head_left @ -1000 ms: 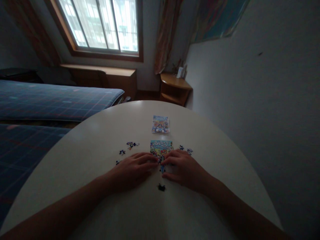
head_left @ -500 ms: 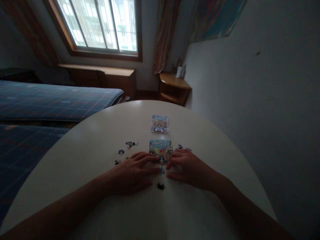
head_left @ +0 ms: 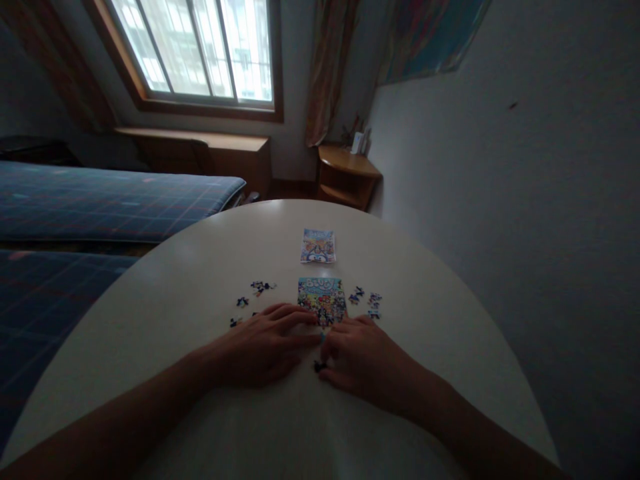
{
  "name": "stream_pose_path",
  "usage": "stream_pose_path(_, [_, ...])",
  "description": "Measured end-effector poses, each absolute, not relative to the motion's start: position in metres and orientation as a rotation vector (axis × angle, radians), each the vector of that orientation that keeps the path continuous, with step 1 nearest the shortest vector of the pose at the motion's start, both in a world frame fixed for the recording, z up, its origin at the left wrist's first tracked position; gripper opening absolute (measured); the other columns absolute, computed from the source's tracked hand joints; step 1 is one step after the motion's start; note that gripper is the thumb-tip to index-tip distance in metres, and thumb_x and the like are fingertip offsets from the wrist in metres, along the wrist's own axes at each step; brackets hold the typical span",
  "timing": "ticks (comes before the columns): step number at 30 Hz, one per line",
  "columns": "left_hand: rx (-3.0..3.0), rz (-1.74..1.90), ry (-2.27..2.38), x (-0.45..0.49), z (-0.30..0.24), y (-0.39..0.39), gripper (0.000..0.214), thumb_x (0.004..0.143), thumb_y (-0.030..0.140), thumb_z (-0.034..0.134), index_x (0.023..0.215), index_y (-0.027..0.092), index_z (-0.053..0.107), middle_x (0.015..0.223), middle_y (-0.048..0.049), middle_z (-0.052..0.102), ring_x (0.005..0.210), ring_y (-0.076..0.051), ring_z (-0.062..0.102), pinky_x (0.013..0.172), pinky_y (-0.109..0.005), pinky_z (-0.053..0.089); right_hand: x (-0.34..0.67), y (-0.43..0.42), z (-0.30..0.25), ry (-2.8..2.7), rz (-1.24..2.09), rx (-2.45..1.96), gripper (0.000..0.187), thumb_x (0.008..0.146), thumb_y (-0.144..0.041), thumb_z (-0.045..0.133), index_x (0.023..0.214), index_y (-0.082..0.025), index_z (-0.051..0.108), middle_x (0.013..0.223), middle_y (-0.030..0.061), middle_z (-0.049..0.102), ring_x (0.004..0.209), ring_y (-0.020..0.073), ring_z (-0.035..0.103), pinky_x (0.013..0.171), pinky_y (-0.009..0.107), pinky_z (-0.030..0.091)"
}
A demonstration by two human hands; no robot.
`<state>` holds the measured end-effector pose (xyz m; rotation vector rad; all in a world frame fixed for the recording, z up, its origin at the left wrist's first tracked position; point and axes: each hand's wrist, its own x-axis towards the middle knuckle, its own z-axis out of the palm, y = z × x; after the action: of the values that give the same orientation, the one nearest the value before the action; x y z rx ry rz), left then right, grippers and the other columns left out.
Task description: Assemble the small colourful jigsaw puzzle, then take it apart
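Note:
A partly assembled colourful jigsaw puzzle (head_left: 321,297) lies on the round white table (head_left: 260,423). My left hand (head_left: 270,343) rests palm down with its fingers stretched toward the puzzle's lower left edge. A small blue puzzle piece (head_left: 323,337) shows at the tip of its index finger. My right hand (head_left: 355,348) is below the puzzle's right corner, fingers bent, thumb apart from the index finger. Between that thumb and index finger, at their tips, a dark puzzle piece (head_left: 319,366) lies on the table. The right palm is hidden.
Loose puzzle pieces lie left (head_left: 243,303) and right (head_left: 375,300) of the puzzle. Behind it is a small printed picture sheet (head_left: 318,247). A bed (head_left: 115,203) stands beyond the table's left edge, a corner shelf (head_left: 347,163) at the back, a wall (head_left: 500,200) on the right.
My right hand has moved left and toward me, to the dark piece, uncovering pieces at the right. My left hand has hardly moved. The blue piece is now mostly covered.

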<state>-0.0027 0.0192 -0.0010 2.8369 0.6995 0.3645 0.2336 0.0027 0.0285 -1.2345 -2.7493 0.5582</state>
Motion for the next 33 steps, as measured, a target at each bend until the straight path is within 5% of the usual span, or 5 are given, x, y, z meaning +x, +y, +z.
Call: stream_pose_path(33, [2.861,0.351,0.564,0.0007,0.001,0.0194,0.045,0.089,0.018,0.054,0.133,0.026,0.05,0.14,-0.003,0.056,0.133,-0.025,0.045,0.115,-0.046,0.034,0.2352,0.009,0.0275,-2.585,0.67,-1.386,0.002,0.076,-0.022,0.073,0.075,-0.022,0.072,0.074,-0.0021,0.071,0.072,0.0146,0.064,0.072,0.028,0.039])
